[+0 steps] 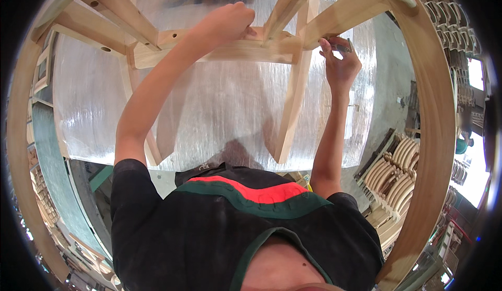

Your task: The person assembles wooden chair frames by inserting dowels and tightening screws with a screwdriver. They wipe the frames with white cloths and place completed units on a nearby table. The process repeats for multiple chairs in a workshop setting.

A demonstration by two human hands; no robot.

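A pale wooden chair frame [219, 50] stands upside down before me, with its rails and legs around both my arms. My left hand [227, 21] is closed over the middle crossbar, thumb toward the wood; whatever its fingers may hold is hidden. To the right, my right hand [344, 67] is raised beside the joint of a slanting rail [348, 16]. Its thumb and fingers pinch a small dark, partly shiny object [341, 45], too small to name. Round dark holes show in the rails.
The frame rests on a worktable wrapped in clear shiny film [219, 103]. A curved wooden piece [426, 150] arcs along my right side. Stacks of curved wooden parts [395, 170] lie on the floor at right. A long greenish board [57, 155] runs along the left.
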